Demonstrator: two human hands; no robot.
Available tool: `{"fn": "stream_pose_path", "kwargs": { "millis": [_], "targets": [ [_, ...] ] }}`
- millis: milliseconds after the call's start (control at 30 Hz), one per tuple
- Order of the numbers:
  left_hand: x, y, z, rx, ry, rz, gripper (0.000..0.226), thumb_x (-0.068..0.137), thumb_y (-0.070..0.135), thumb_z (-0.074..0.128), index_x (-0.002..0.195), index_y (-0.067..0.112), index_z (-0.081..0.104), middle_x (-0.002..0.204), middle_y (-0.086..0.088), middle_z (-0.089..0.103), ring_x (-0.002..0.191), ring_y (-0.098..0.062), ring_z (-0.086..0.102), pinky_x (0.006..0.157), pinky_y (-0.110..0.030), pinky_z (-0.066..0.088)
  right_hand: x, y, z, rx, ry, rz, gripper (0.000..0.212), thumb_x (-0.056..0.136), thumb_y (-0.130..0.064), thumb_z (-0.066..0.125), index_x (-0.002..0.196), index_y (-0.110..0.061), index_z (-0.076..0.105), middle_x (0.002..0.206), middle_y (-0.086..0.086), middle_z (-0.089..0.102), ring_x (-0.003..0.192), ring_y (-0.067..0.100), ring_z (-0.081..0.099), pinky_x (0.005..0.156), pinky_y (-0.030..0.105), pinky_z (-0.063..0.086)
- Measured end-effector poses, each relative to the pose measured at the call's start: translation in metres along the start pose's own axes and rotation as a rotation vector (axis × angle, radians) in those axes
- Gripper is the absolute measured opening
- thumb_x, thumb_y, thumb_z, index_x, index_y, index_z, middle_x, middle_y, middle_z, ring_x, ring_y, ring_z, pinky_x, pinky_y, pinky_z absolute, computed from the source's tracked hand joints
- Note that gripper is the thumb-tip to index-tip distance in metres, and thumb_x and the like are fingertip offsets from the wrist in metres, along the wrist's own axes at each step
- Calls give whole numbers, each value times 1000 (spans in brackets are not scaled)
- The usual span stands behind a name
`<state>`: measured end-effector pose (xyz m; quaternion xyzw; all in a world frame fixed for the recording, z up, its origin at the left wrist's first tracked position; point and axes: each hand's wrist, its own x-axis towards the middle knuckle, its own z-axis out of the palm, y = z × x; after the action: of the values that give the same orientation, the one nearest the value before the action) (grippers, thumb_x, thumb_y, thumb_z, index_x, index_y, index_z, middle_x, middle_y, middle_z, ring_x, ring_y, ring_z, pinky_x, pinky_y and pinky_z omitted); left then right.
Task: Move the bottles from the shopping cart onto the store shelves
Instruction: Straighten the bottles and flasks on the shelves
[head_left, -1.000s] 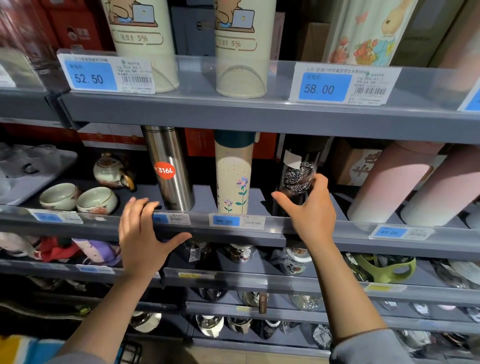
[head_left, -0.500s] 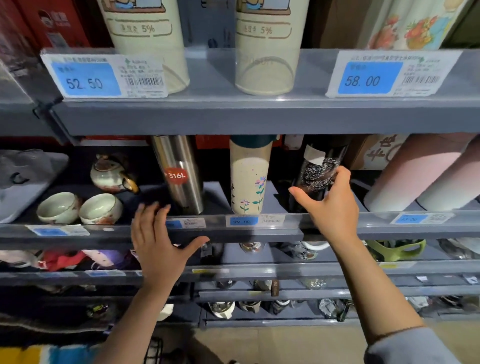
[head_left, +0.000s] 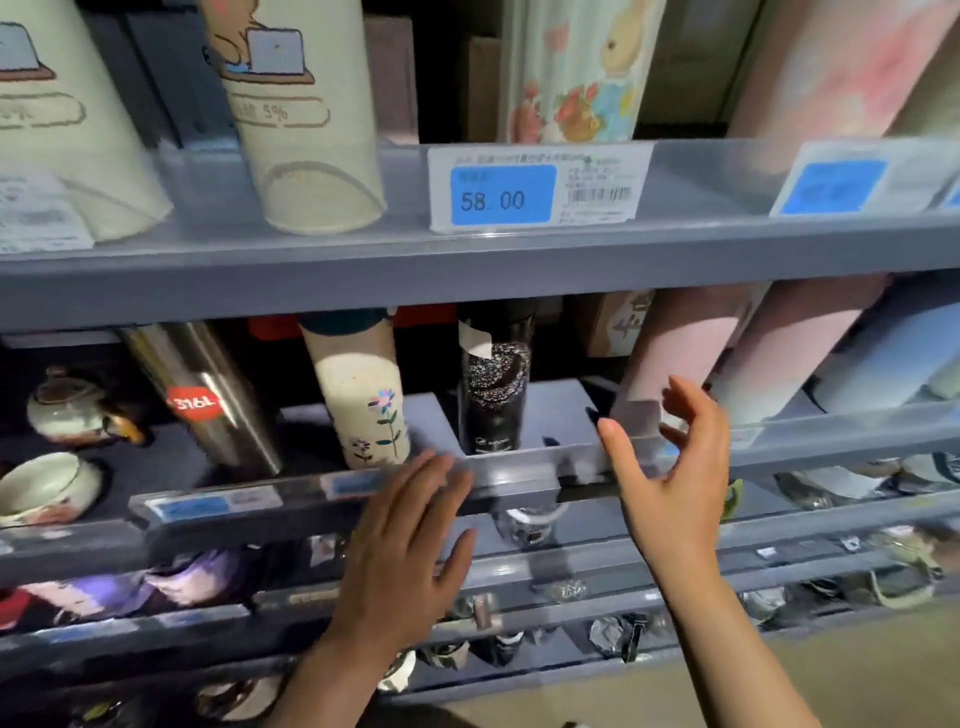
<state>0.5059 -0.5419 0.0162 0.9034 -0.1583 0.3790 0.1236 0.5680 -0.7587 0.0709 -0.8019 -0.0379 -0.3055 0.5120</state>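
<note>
1. Right hand is empty: fingers loosely spread, thumb pointing toward 10 o'clock, palm facing left. It's hovering in front of the middle shelf lip, not gripping anything as far as I can see.

2. Left hand is flat, fingers straight and fanned a little, lying against the front rail of that same shelf. Nothing held there either.

3. At about 10 o'clock from the right hand stands the black speckled bottle, upright on the middle shelf just behind the lip, a bit apart from the thumb. That's the task item closest to the hands, so it looks already shelved.

4. Handling guess: rigid, smooth-sided, probably an insulated flask, so not squishy but a bit slick. I'd wrap the mid-body rather than the cap, since it's tall and narrow and would tip easily if nudged near the top.

5. At 9 o'clock from it is the cream floral bottle, then the steel bottle with a red 316L sticker. Same deal, hard and smooth.

6. At 3 o'clock, pink tumblers lean on the shelf. The cart isn't in view.
</note>
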Motion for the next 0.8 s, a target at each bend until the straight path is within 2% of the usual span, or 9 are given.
{"fn": "stream_pose_path", "kwargs": {
  "millis": [67, 167, 267, 333, 400, 467, 533, 633, 800],
  "targets": [
    [19, 25, 22, -25, -2, 54, 51, 89, 28, 59, 134, 12, 45, 141, -5, 44, 131, -21, 44, 115, -31, 30, 18, 15, -18, 7, 16, -14, 70, 78, -47, 62, 134, -9, 44, 127, 7, 47, 117, 16, 48, 98, 17, 39],
    [40, 62, 57, -1, -9, 67, 55, 86, 29, 63, 136, 13, 45, 143, -4, 44, 134, -22, 43, 114, -41, 31, 42, 39, -43, 3, -36, -28, 74, 78, -45, 68, 137, -8, 41, 128, -2, 42, 119, 15, 46, 100, 26, 40],
    [51, 88, 84, 117, -54, -84, 63, 88, 40, 55, 144, 15, 37, 148, -6, 45, 138, -22, 38, 118, -48, 21, 58, 59, -64, 21, -141, -6, 77, 78, -44, 72, 141, -14, 37, 124, -16, 39, 119, 6, 45, 101, 27, 41],
    [54, 98, 93, 214, -95, -169, 66, 89, 45, 49, 145, 13, 35, 147, -8, 47, 139, -22, 35, 119, -49, 15, 67, 67, -71, 50, -243, -3, 83, 77, -48, 74, 144, -19, 33, 127, -26, 36, 118, -6, 42, 101, 16, 36],
    [54, 101, 93, 277, -117, -201, 64, 90, 47, 47, 143, 12, 40, 143, -8, 51, 137, -23, 37, 118, -50, 17, 79, 70, -69, 100, -363, 24, 91, 74, -48, 75, 147, -21, 28, 139, -17, 37, 123, -6, 40, 103, 14, 34],
    [54, 102, 90, 317, -136, -212, 62, 90, 48, 47, 140, 11, 48, 139, -8, 55, 135, -23, 39, 117, -50, 19, 90, 70, -61, 134, -469, 57, 96, 69, -49, 75, 147, -23, 25, 146, -3, 38, 129, 8, 42, 108, 28, 37],
    [54, 103, 87, 334, -168, -232, 61, 89, 49, 47, 138, 13, 50, 137, -7, 57, 135, -22, 40, 117, -49, 19, 100, 67, -52, 184, -554, 74, 90, 67, -51, 75, 140, -23, 31, 141, 1, 45, 126, 14, 48, 107, 37, 41],
    [54, 104, 86, 354, -181, -239, 61, 88, 50, 48, 138, 16, 45, 134, -5, 57, 134, -22, 40, 117, -48, 19, 110, 62, -43, 238, -632, 92, 61, 69, -40, 77, 112, -20, 38, 114, 3, 57, 105, 19, 58, 90, 45, 51],
    [55, 110, 85, 410, -176, -254, 62, 85, 47, 62, 135, 15, 45, 126, -3, 57, 131, -21, 45, 113, -50, 29, 111, 67, -38, 183, -631, -24, 46, 76, -22, 77, 100, -17, 38, 99, 3, 55, 90, 21, 56, 71, 35, 51]
  ]
}}
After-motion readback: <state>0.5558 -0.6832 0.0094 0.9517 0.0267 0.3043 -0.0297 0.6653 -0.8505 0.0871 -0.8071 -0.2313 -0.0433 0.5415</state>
